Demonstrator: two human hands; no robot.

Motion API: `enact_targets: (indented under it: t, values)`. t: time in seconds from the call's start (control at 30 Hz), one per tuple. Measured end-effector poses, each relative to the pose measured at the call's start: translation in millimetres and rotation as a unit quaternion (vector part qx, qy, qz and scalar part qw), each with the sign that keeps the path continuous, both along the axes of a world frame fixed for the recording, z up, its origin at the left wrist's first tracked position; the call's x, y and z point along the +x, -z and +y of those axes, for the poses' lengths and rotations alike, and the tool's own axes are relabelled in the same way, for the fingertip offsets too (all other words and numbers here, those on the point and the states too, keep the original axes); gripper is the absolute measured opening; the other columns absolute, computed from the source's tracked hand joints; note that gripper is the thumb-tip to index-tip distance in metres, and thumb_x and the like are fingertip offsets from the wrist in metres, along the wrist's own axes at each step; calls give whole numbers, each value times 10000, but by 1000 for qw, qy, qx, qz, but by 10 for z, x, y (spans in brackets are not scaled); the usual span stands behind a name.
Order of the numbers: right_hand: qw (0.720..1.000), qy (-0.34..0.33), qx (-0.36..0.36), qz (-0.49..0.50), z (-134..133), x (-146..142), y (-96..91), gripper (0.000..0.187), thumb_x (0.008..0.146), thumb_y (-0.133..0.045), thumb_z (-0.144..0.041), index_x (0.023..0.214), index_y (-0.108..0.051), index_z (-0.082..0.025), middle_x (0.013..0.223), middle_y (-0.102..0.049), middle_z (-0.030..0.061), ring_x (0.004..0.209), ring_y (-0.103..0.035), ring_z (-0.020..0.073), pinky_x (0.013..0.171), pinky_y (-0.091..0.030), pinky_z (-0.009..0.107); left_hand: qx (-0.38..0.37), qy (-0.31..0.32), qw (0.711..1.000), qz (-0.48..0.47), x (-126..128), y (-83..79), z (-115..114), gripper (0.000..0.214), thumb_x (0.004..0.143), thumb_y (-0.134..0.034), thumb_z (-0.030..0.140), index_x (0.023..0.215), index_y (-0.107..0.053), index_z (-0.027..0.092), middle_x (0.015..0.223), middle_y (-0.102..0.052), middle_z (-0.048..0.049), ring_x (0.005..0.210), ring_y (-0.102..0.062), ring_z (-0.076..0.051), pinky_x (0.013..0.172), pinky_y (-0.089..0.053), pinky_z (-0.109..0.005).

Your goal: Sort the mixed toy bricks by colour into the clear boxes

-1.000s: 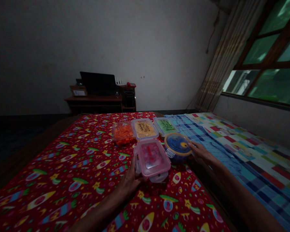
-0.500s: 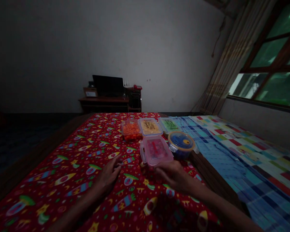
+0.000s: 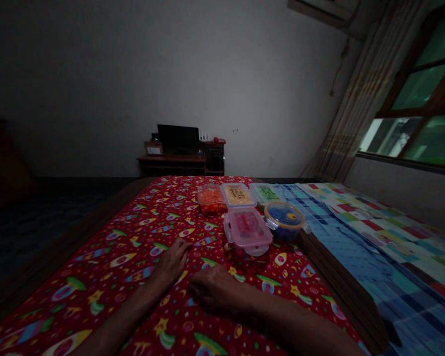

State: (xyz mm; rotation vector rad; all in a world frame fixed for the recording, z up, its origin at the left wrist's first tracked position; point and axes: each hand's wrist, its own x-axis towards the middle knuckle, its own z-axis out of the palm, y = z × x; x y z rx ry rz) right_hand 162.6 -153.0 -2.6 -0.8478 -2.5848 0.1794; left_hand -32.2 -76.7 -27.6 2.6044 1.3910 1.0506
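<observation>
My left hand (image 3: 175, 258) rests on the red patterned cloth (image 3: 107, 237), its fingers loosely stretched and apart, holding nothing. Just right of it lies my right hand (image 3: 214, 288), low over the cloth with fingers curled in; nothing shows in them. Beyond my hands is a pink-lidded food container (image 3: 247, 228), apart from both, with a side flap hanging out. A round container with a blue lid (image 3: 285, 217) stands at its right. Behind sit a container of orange pieces (image 3: 211, 199), one with pale yellow contents (image 3: 239, 195) and a green one (image 3: 265, 193).
Blue plaid fabric (image 3: 341, 247) and a patchwork cover (image 3: 378, 222) lie to the right, past a dark wooden edge (image 3: 333, 267). A monitor (image 3: 178, 138) stands on a desk (image 3: 172, 159) by the far wall. A curtain (image 3: 359, 109) hangs beside the window.
My right hand has left the pink-lidded container's front edge and moved left, close to my left hand. The containers keep their arrangement. The camera view has shifted slightly.
</observation>
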Motion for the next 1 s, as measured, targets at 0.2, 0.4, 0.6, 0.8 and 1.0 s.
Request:
enact_targets:
  t: [0.2, 0.4, 0.6, 0.8, 1.0]
  values:
    - [1000, -24, 2, -2, -18, 29, -38, 69, 860, -488, -214, 817, -535, -187, 756, -622, -8, 602, -449, 89, 564, -268, 220, 21, 11, 1000, -2, -4, -18, -9, 321, 856, -355, 179, 993, -644, 165, 908, -602, -87, 811, -617, -203, 728, -530, -327]
    - [1000, -27, 9, -1, 0, 27, 17, 42, 849, -494, -200, 838, -534, -189, 770, -621, -6, 621, -461, 93, 568, -267, 224, 0, 14, 1000, 0, 11, -84, -52, 308, 876, -360, 189, 1005, -640, 171, 911, -594, -81, 806, -618, -188, 726, -526, -313]
    - [1000, -15, -9, -12, 12, 21, 73, 17, 818, -529, -190, 834, -533, -190, 776, -624, -13, 611, -463, 87, 558, -262, 221, 5, 12, 1000, -11, -12, -10, -30, 306, 874, -363, 178, 1020, -632, 171, 932, -596, -86, 817, -618, -185, 728, -528, -311]
    - [1000, 2, -7, -19, 4, 4, 81, 42, 836, -516, -226, 830, -532, -189, 757, -621, -9, 587, -442, 87, 546, -246, 233, -12, 14, 1000, -13, -10, -40, -52, 317, 866, -359, 168, 1021, -635, 183, 940, -608, -87, 847, -626, -189, 762, -538, -321]
    - [998, -3, -39, -41, -16, 0, 47, 15, 814, -535, -190, 803, -542, -184, 765, -618, -12, 589, -465, 84, 531, -251, 225, -21, 1, 1000, -19, -23, -29, -41, 335, 855, -368, 186, 1020, -659, 195, 986, -623, -92, 892, -642, -206, 786, -550, -333]
